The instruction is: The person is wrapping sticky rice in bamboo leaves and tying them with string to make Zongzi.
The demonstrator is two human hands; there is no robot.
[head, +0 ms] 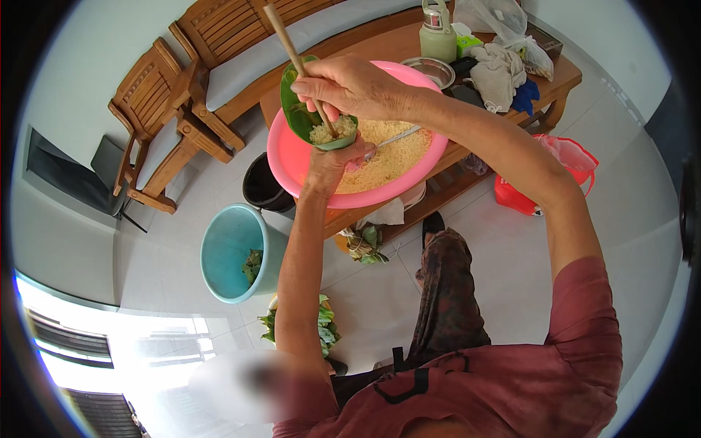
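Over a pink plastic basin, my left hand holds a green leaf cone from below. Pale rice fills the cone's mouth. My right hand grips a wooden chopstick or thin stick above it, the lower end stuck down into that rice. Whether it is one stick or a pair pressed together, I cannot tell. Loose yellowish rice grains cover much of the basin floor. A metal spoon rests in them, its lower end near my left thumb.
The basin sits on a wooden table with a pale green flask, a metal bowl and cloths. On the floor are a blue bucket holding a leaf parcel, a black bucket, green leaves and a red bag.
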